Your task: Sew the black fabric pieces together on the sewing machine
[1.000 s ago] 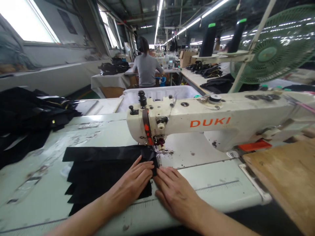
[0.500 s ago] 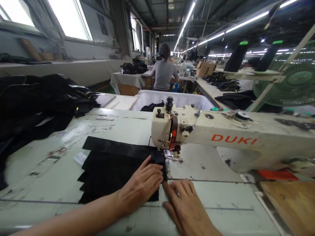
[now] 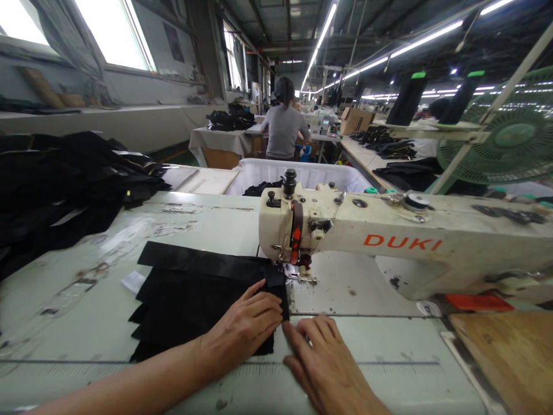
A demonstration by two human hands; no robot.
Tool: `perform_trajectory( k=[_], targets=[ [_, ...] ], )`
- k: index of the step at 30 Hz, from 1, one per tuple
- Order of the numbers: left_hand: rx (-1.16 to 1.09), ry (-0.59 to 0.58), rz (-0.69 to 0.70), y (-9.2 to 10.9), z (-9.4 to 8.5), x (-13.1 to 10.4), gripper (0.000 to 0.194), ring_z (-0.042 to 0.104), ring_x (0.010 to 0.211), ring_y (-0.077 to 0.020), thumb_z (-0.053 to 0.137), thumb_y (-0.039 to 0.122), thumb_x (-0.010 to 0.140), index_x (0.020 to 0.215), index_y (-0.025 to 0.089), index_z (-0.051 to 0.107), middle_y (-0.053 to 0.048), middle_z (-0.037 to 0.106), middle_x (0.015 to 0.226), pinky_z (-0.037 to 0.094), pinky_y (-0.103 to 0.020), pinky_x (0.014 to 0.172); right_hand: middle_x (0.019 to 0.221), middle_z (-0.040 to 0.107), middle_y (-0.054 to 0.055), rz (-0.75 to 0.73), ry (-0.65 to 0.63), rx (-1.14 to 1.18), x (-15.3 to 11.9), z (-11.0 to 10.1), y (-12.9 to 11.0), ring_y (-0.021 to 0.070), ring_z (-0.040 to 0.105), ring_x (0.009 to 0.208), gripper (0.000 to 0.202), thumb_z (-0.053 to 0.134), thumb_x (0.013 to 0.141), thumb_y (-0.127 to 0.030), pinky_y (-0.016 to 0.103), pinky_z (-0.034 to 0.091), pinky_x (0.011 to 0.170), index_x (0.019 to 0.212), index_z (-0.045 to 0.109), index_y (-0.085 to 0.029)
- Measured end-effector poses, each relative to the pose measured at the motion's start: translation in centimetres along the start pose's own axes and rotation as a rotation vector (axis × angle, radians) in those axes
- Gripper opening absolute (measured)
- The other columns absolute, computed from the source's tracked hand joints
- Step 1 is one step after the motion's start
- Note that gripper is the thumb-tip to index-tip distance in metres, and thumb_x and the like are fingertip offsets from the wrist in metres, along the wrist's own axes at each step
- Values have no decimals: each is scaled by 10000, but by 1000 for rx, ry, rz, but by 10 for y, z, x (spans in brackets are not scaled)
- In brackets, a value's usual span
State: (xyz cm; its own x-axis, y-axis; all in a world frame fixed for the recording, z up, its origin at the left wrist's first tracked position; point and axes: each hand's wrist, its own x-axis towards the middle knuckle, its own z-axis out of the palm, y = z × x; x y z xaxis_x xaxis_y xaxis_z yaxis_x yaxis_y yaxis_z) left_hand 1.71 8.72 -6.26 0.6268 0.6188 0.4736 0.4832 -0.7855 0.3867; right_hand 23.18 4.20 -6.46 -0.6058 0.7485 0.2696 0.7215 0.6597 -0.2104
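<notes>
Black fabric pieces [image 3: 185,300] lie layered on the pale sewing table [image 3: 363,346], their left edges stepped. The upper right corner of the fabric is beside the needle area of the sewing machine [image 3: 345,225]. My left hand [image 3: 248,323] rests flat on the right part of the fabric, thumb spread toward the machine. Just right of the fabric's edge, my right hand [image 3: 322,357] lies on the table with its fingers apart, the index fingertip at the edge. A small white slip [image 3: 133,282] shows at the fabric's left.
A heap of dark garments [image 3: 69,178] covers the table's left. Behind the machine stands a white bin [image 3: 311,171]. Thread cones [image 3: 406,101] and a green fan [image 3: 514,135] are at the right. A person [image 3: 285,124] sits farther ahead, facing away.
The view has shifted slightly, so the machine and table appear a little farther left. Both hands keep nearly the same place at the fabric's right edge.
</notes>
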Motion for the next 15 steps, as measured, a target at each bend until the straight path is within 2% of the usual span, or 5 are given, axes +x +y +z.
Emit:
perform_trajectory(
  k=[5,8,10,12,15],
  targets=[
    [103,-62,32,8,-10,5,176,608,1059,-188,504,123,958,1011,197,655,-30,692,970,260,-443,1156,923,596,52,33,4,138,6,-18,16,233,560,853,165,500,956,-197,391,503,752,1078,610,-210],
    [128,-67,2,11,-14,7,178,595,1039,-198,513,134,953,977,215,669,-31,682,974,333,-439,1098,1037,624,78,-10,20,96,22,-22,30,244,576,927,218,467,972,-184,406,522,813,1148,595,-194],
    [135,-17,-2,9,-14,8,181,575,1082,-215,520,141,945,928,216,684,-50,664,1045,372,-435,1073,1160,623,97,-91,30,57,34,-18,38,259,569,1027,276,475,961,-156,425,514,895,1220,568,-169],
    [129,9,12,5,-14,6,172,524,1191,-241,537,147,934,932,217,695,-72,620,1182,351,-459,1109,1251,604,104,-152,45,21,43,-12,45,264,551,1106,347,467,944,-110,437,492,961,1282,535,-152],
    [88,-27,18,-3,-16,3,155,473,1281,-253,569,152,919,972,217,700,-89,558,1283,279,-482,1172,1328,571,106,-174,47,-12,51,-3,52,259,542,1155,453,442,918,-59,453,474,1003,1360,476,-156]
  ],
)
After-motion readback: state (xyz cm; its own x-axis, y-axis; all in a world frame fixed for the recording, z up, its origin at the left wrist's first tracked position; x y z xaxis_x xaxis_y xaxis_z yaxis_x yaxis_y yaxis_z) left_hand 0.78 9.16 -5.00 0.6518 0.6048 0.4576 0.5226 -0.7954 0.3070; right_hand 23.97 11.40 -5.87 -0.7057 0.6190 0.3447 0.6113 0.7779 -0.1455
